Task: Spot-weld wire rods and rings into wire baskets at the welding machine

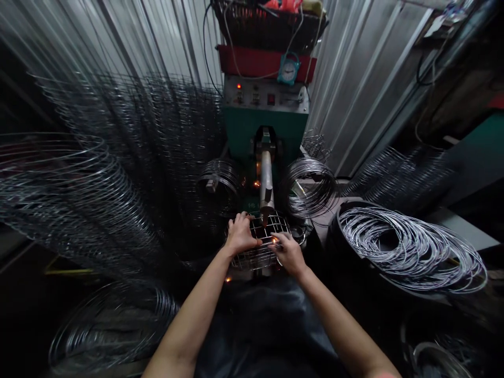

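A round wire basket (pixel 255 260) of crossed metal wires sits under the tip of a spot welding machine (pixel 266 176). My left hand (pixel 240 234) is closed on the basket's left side, its thumb lying along the near wires. At the right, my right hand (pixel 290 253) has its fingers bent in a pinch on the basket's near right wires. A small orange glow shows by the right fingertips. The machine's pointed electrode (pixel 265 216) comes down into the basket between my hands; whether it touches a wire cannot be made out.
Coils of wire rings (pixel 309 186) hang right of the machine arm, with another ring bundle (pixel 220 181) to its left. Tall stacks of wire frames (pixel 118 178) crowd the left. A black tub (pixel 334 231) of wire rings stands right. A teal clock (pixel 289 69) hangs above the control panel.
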A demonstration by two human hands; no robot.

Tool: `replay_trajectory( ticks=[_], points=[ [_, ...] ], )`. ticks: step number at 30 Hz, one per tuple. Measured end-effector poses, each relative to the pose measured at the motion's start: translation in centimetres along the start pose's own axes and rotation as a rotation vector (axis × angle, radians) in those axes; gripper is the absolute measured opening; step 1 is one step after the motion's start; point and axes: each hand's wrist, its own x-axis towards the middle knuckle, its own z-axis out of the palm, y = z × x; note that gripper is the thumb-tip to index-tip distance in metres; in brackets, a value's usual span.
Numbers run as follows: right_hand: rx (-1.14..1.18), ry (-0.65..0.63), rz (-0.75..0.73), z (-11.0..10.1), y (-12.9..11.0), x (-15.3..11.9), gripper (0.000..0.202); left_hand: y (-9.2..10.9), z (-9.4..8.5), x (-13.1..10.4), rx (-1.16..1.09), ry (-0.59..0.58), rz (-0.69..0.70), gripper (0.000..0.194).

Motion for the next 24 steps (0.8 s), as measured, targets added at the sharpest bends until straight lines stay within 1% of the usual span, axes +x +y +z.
replay_trajectory(
  ticks=[2,4,6,9,11,12,14,15,17,19,21,23,24],
  points=[
    [0.226,0.070,0.120,0.3,1.2,-2.2,0.026,0.0,0.1,0.2,-0.001,0.018,-0.029,0.076],
    [0.371,0.071,0.272,0.7,2.9,-4.9,0.028,0.0,0.0,0.7,0.009,0.038,-0.058,0.076],
    [0.418,0.069,0.380,1.4,4.8,-7.9,0.032,-0.2,-0.1,1.3,0.014,0.053,-0.091,0.073],
    [0.407,0.134,0.413,2.4,7.3,-12.0,0.033,-0.3,-0.2,2.1,0.003,0.050,-0.131,0.069],
    [0.434,0.204,0.459,2.7,8.3,-13.6,0.031,-0.3,-0.2,2.6,-0.005,0.041,-0.142,0.069],
    [0.480,0.244,0.505,2.7,8.5,-13.9,0.029,-0.3,-0.1,2.7,-0.009,0.034,-0.143,0.069],
    [0.649,0.342,0.634,2.3,8.8,-13.7,0.028,-0.6,-0.2,2.8,-0.027,0.007,-0.138,0.074],
    [0.761,0.384,0.708,2.0,8.8,-13.3,0.028,-1.0,-0.3,2.6,-0.046,-0.016,-0.131,0.079],
    [0.994,0.429,0.833,1.1,9.1,-12.3,0.028,-2.3,-0.5,1.9,-0.106,-0.061,-0.114,0.096],
    [1.184,0.409,0.897,0.2,9.5,-11.4,0.026,-4.2,-0.4,0.4,-0.176,-0.086,-0.128,0.114],
    [1.304,0.360,0.920,-0.4,10.0,-10.9,0.026,-6.2,0.3,-1.3,-0.239,-0.089,-0.181,0.124],
    [1.312,0.339,0.937,-0.5,10.3,-10.9,0.029,-7.7,1.6,-2.7,-0.319,-0.065,-0.242,0.125],
    [1.258,0.349,0.937,-0.4,10.3,-11.1,0.031,-8.2,2.3,-3.1,-0.381,-0.029,-0.261,0.124]
  ],
)
